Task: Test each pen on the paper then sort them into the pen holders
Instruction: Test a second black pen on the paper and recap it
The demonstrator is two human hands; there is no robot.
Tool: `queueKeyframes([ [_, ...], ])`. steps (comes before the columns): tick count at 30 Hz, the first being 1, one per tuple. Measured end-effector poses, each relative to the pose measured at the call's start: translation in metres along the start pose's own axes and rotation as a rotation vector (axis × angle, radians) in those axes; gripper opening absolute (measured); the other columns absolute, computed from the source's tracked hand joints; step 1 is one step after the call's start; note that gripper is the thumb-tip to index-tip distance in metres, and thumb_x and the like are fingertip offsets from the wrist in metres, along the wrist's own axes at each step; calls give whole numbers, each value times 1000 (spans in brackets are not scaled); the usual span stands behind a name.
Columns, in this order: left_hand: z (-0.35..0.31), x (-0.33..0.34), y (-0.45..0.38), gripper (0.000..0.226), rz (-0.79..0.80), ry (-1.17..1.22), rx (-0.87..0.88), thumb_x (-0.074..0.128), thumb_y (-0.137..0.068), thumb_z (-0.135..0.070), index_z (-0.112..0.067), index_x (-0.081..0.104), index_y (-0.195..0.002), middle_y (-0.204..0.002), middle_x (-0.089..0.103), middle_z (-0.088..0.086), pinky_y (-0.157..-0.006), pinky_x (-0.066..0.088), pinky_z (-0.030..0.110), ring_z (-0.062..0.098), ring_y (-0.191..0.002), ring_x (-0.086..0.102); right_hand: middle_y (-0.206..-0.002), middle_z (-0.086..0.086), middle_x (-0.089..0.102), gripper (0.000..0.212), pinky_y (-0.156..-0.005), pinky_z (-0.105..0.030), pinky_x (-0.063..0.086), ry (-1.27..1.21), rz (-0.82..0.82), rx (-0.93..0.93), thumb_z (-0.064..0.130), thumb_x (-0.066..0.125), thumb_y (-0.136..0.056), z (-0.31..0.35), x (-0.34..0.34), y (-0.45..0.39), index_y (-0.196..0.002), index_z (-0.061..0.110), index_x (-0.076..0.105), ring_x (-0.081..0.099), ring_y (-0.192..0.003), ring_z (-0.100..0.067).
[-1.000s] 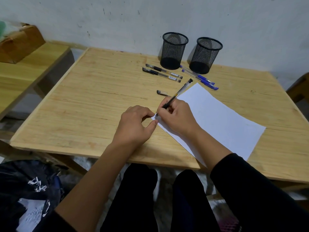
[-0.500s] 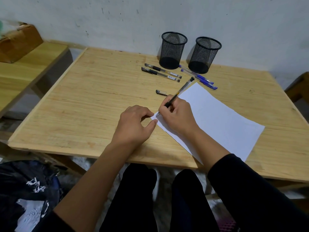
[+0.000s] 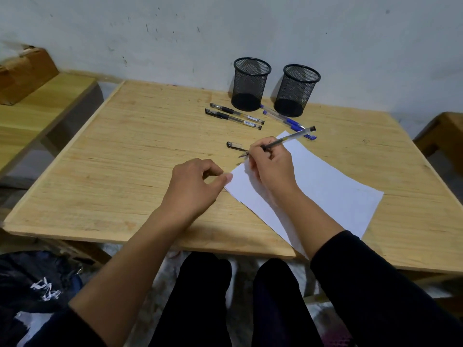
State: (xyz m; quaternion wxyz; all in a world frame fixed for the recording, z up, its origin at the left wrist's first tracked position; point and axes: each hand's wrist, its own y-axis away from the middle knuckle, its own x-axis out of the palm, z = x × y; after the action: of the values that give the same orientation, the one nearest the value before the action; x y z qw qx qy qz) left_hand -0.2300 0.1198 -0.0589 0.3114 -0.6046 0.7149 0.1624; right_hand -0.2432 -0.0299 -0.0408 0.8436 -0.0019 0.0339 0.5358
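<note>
Testing looks finished for this pen (image 3: 283, 141): your right hand (image 3: 271, 166) has its fingers clamped on the barrel, tip lifted off the paper (image 3: 313, 186) and aimed at the loose cap (image 3: 234, 145) lying on the surface (image 3: 125, 156) just beside it. Your left hand (image 3: 194, 185) rests loosely curled, holding nothing, thumb at the sheet's corner. Whether a mark was left, I cannot tell. Next, I judge, you need to cap the pen, then choose between the two mesh holders (image 3: 251, 83) near the wall; both look empty. Two black pens (image 3: 235, 116) and the blue pens (image 3: 288, 120) wait before them.
</note>
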Motion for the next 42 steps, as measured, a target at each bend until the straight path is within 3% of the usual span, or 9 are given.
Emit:
queueKeyframes([
  [3,-6,5,-26,17,-41,-15,14,64,-83,-31,-18,71,-93,-95,69,-2,-69,37,10,5,-81,56,-62,-4,54,12,-39,-13,39,-128,-70,117,9,51,-92,11,-7,-6,-81,11,56,48,-39,-1],
  [9,-11,27,-78,28,30,-165,59,58,-90,-22,-18,63,-117,-121,65,3,-93,36,22,19,-116,53,-62,-5,63,22,-36,-15,32,-96,-97,197,17,44,-94,16,-23,-16,-79,9,58,49,-37,-5],
  [13,-12,35,-90,19,62,-231,66,61,-87,-21,-19,69,-104,-109,68,5,-85,41,26,20,-106,56,-64,-3,64,19,-38,-17,35,-42,-96,168,18,43,-96,15,-27,-23,-91,5,56,51,-38,-4],
  [17,-20,31,-83,15,31,-126,44,63,-86,-20,-20,69,-100,-101,68,1,-75,37,20,10,-87,53,-63,1,62,11,-40,-12,40,29,-110,117,18,54,-91,15,-27,-26,-83,13,61,51,-40,1],
  [21,-27,23,-72,13,15,45,11,62,-87,-17,-20,68,-98,-92,65,-3,-58,36,2,4,-77,53,-61,2,59,14,-41,-14,39,-7,-102,88,16,57,-89,17,-26,-27,-75,18,60,49,-41,0],
  [24,-31,19,-68,11,5,105,35,62,-87,-15,-19,68,-95,-91,65,-5,-58,34,-8,0,-74,54,-59,2,59,15,-42,-14,39,-32,-90,75,15,58,-88,19,-24,-27,-74,18,61,48,-44,-3],
  [31,-44,15,-58,10,-13,185,84,62,-86,-12,-20,68,-87,-72,59,-16,-58,35,-4,-3,-66,51,-58,-3,53,19,-45,-17,33,-112,14,-7,9,58,-88,23,-22,-23,-70,16,58,42,-44,-7],
  [37,-38,9,-44,14,-14,234,84,62,-85,-8,-22,65,-82,-79,65,-1,-57,40,5,8,-68,54,-56,-4,48,25,-47,-21,31,-44,123,-109,7,58,-89,18,-22,-11,-67,17,55,37,-47,-11],
  [42,-32,-9,-52,13,-34,210,81,59,-87,-10,-21,66,-87,-69,55,-16,-56,38,8,-5,-58,49,-60,-3,46,16,-48,-19,30,-177,115,-74,2,60,-87,27,-18,-12,-78,15,61,37,-52,-11],
])
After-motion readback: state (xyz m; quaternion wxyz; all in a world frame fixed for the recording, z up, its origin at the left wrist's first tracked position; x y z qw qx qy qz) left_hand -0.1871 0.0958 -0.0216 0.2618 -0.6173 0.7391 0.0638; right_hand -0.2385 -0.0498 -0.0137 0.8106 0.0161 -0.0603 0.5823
